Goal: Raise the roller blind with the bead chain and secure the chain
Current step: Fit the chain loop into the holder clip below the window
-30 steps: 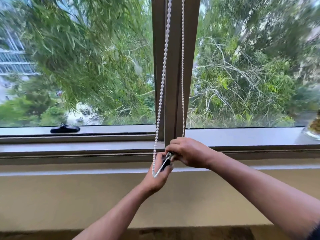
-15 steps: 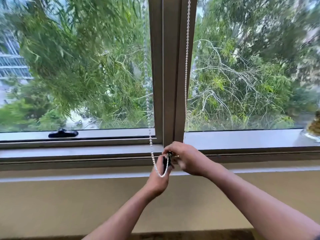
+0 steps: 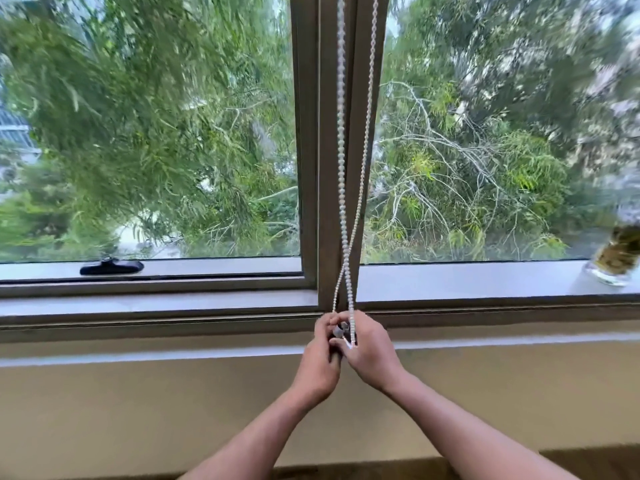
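presently both hands, left hand (image 3: 317, 367) and right hand (image 3: 370, 355), pinch the bead chain (image 3: 343, 168) at a small dark clip (image 3: 338, 331); advise uncrossing the strands and keeping tension.

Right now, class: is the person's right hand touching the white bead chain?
Touching. The head view shows the white bead chain running down over the right hand, lying against its fingers with no visible gap.

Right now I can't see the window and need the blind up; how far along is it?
No blind covers the glass in view, so raising looks done. In hand: left hand and right hand press the bead chain around a small dark holder at the window frame base. Left: confirming it is secured, then letting go.
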Demonstrator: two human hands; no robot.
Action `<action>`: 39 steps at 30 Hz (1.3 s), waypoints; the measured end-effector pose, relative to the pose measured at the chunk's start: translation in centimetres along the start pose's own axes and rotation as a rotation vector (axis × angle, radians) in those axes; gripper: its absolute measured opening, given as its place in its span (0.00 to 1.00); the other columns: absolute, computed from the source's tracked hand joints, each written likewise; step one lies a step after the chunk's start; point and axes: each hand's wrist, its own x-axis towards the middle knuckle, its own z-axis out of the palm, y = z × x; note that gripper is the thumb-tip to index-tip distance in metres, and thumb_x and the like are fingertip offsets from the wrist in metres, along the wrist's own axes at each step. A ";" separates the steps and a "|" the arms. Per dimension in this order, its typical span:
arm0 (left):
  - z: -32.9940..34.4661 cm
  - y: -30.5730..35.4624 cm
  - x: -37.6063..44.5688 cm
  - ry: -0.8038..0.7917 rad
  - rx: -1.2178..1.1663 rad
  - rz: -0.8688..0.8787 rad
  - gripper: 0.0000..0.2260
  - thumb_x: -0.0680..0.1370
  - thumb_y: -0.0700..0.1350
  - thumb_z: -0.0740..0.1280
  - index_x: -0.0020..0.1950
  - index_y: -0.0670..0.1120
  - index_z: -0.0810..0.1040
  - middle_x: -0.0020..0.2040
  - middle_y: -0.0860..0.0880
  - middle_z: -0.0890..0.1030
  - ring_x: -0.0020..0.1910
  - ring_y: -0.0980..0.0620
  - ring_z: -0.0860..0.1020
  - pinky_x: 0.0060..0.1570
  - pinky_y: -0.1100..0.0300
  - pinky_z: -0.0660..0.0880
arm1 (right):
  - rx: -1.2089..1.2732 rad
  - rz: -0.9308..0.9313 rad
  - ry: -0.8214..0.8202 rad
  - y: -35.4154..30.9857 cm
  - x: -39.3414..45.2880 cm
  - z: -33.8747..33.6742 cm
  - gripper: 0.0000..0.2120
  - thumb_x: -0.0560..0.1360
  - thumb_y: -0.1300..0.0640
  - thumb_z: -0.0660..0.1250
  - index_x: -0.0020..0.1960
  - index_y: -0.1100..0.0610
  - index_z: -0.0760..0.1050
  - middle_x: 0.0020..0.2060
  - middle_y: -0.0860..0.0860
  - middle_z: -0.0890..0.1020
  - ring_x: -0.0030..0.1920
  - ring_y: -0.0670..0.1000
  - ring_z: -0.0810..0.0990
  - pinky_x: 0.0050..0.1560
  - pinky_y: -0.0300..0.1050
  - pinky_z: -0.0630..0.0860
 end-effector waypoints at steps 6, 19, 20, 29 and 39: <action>-0.2 0.5 0.3 0.001 -0.259 -0.080 0.30 0.77 0.27 0.54 0.76 0.50 0.56 0.68 0.50 0.75 0.62 0.57 0.77 0.59 0.69 0.74 | 0.027 0.102 -0.019 0.7 -0.9 0.5 0.23 0.69 0.58 0.79 0.54 0.46 0.68 0.42 0.41 0.83 0.42 0.41 0.84 0.44 0.38 0.79; -0.3 0.4 0.4 0.073 -0.365 -0.371 0.09 0.81 0.37 0.64 0.58 0.41 0.67 0.44 0.46 0.80 0.33 0.52 0.77 0.26 0.63 0.74 | -0.115 0.225 -0.068 1.7 -1.9 2.1 0.20 0.66 0.48 0.79 0.54 0.47 0.75 0.44 0.46 0.86 0.47 0.51 0.84 0.49 0.50 0.79; -0.3 0.3 0.5 0.077 -0.353 -0.372 0.06 0.80 0.36 0.65 0.55 0.42 0.70 0.43 0.46 0.80 0.33 0.53 0.77 0.26 0.64 0.74 | -0.113 0.225 -0.070 1.7 -1.8 2.2 0.19 0.67 0.48 0.78 0.54 0.47 0.75 0.44 0.46 0.86 0.47 0.51 0.84 0.49 0.50 0.79; -0.8 -0.9 1.2 0.217 -0.272 -0.359 0.04 0.77 0.41 0.72 0.45 0.44 0.79 0.41 0.46 0.84 0.36 0.56 0.81 0.43 0.58 0.79 | 0.330 0.372 -0.068 2.4 -0.6 2.0 0.14 0.77 0.64 0.70 0.44 0.45 0.85 0.39 0.45 0.88 0.44 0.47 0.87 0.51 0.50 0.85; -0.8 -1.6 1.4 0.269 -0.415 -0.401 0.03 0.73 0.39 0.76 0.40 0.44 0.84 0.42 0.43 0.87 0.45 0.43 0.85 0.56 0.44 0.81 | 0.613 0.629 -0.052 1.5 -0.3 2.4 0.07 0.76 0.59 0.75 0.48 0.64 0.84 0.41 0.60 0.86 0.39 0.54 0.79 0.45 0.51 0.79</action>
